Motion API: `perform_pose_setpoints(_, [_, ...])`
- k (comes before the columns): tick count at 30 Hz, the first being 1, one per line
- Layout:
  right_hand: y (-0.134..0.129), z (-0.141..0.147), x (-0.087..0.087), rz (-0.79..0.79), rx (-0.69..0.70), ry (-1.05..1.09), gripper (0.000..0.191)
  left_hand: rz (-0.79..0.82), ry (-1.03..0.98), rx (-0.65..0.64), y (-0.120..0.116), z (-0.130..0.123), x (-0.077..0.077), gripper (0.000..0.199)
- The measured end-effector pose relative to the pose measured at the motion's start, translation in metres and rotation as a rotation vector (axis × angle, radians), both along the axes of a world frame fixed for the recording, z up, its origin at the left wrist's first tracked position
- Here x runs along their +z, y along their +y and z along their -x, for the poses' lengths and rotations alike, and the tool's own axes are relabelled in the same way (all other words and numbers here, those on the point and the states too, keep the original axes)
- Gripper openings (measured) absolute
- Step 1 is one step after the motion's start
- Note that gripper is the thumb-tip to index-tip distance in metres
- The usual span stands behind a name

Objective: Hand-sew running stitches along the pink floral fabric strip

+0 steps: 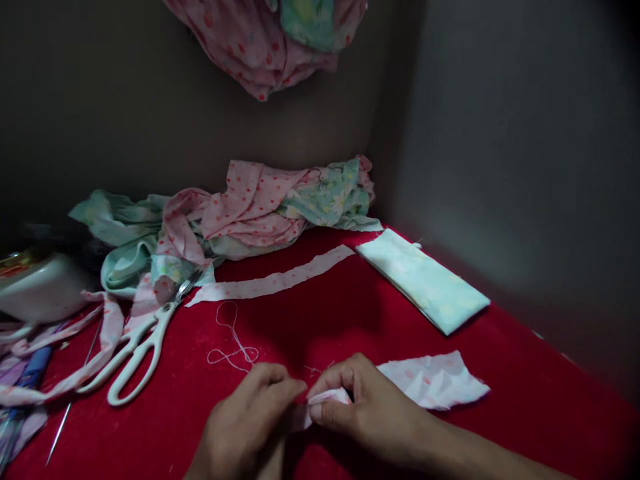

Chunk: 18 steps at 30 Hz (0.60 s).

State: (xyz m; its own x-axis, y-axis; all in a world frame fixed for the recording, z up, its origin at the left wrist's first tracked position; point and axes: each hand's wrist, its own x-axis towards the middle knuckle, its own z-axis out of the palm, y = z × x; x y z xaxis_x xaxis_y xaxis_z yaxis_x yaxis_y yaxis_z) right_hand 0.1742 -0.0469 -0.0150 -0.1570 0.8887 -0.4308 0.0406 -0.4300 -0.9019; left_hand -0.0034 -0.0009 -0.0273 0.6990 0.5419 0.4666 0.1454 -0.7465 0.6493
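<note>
Low in the head view, my right hand [367, 407] pinches the folded end of a pink dotted fabric strip [433, 380], which stretches out to the right behind the hand. My left hand [250, 417] is beside it, thumb and fingers drawn together near the same cloth; what they hold, if anything, is hidden. Loops of thin white thread [234, 347] lie on the red surface just beyond my left hand. A long pale dotted strip [275, 283] lies flat farther back.
White-handled scissors [156, 337] rest at the left, near a metal rod [63, 430] and a white bowl [43, 287]. Crumpled pink and green fabric [250, 207] lies along the back wall. Folded pale green cloth [425, 280] is at the right. More fabric [260, 50] hangs above.
</note>
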Motion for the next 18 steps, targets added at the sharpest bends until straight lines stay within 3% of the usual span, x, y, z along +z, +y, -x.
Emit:
perform_pose_setpoints(3, [0.000,0.000,-0.001,-0.034,-0.011,0.040,0.011,-0.062,0.081,-0.059,-0.001,-0.012,-0.002,0.019])
perform_pose_setpoints(6, [0.000,0.000,-0.003,-0.067,-0.014,0.069,0.010,-0.185,0.144,-0.059,-0.001,-0.023,-0.002,0.019])
perform_pose_setpoints(8, [0.000,0.001,-0.004,-0.085,-0.012,0.075,0.011,-0.298,0.119,-0.056,-0.002,-0.029,0.001,0.018])
perform_pose_setpoints(10, [0.000,0.001,-0.004,-0.113,-0.007,0.074,0.014,-0.301,0.024,-0.071,-0.003,-0.031,0.007,0.016])
perform_pose_setpoints(12, [-0.001,0.001,-0.003,-0.109,0.015,0.068,0.015,-0.023,-0.026,-0.053,-0.001,-0.031,0.016,0.017])
perform_pose_setpoints(16, [0.000,-0.002,-0.003,-0.071,0.039,-0.050,0.019,0.940,-0.030,0.173,0.012,-0.028,0.035,0.030])
perform_pose_setpoints(18, [0.001,-0.003,-0.003,-0.056,0.051,-0.094,0.024,1.215,-0.090,0.278,0.023,-0.027,0.037,0.033])
